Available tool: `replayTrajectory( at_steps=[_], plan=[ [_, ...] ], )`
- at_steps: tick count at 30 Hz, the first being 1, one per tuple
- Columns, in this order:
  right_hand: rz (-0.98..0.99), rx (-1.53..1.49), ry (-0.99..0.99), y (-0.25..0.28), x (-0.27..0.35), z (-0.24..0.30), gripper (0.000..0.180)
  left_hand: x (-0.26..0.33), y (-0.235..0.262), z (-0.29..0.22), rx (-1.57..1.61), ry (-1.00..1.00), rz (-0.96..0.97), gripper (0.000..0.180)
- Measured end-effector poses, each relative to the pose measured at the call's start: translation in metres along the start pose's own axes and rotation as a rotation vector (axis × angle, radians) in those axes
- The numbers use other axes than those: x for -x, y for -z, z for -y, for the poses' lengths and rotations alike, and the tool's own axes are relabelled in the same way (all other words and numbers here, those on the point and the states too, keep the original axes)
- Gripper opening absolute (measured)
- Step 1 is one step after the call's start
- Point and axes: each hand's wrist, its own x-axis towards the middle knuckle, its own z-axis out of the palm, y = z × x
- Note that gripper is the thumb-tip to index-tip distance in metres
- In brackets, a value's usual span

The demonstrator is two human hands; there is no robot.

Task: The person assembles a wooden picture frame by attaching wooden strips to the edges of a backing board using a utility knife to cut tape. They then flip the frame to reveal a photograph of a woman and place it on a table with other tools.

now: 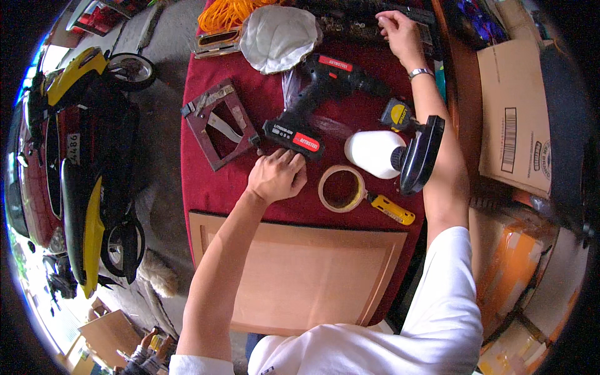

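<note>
My left hand (278,175) is closed and rests on the dark red cloth (212,187), knuckles against the battery end of a black and red cordless drill (306,103). Beside it lies a maroon staple gun (222,125). At the far right my right hand (403,37) is raised with curled fingers near a dark case (350,25); whether something small is pinched there I cannot make out. Under my right forearm lie a white bottle with a black top (375,153) and a yellow and black tape measure (397,115). A tape roll (341,189) touches a yellow utility knife (394,209).
A light wooden panel (300,269) lies at the table's near edge. Behind are a whitish round cloth (279,39) and orange cord (228,14). Cardboard boxes (515,112) stand at the right. Left of the table, a yellow and black motorbike (94,231) is parked by a red car (44,169).
</note>
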Motion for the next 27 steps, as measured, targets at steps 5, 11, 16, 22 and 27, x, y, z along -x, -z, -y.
replayTrajectory(
  at_steps=[5,11,16,22,27],
  plan=[
    [-0.003,-0.186,-0.161,0.072,0.092,0.044,0.015,0.004,0.001,0.0,-0.014,0.022,-0.016,0.014],
    [0.198,0.325,-0.343,0.091,0.269,0.094,0.015,-0.002,0.004,-0.005,-0.019,-0.018,-0.033,0.013],
    [0.114,0.398,-0.197,0.088,0.286,0.084,0.017,-0.002,0.003,-0.005,-0.034,-0.008,-0.012,0.014],
    [0.315,0.383,-0.478,0.102,0.295,0.1,0.018,0.001,0.002,-0.003,-0.09,-0.05,-0.047,0.011],
    [0.264,0.332,-0.446,0.09,0.323,0.099,0.015,-0.002,0.002,-0.005,-0.05,-0.079,-0.077,0.011]
  ],
)
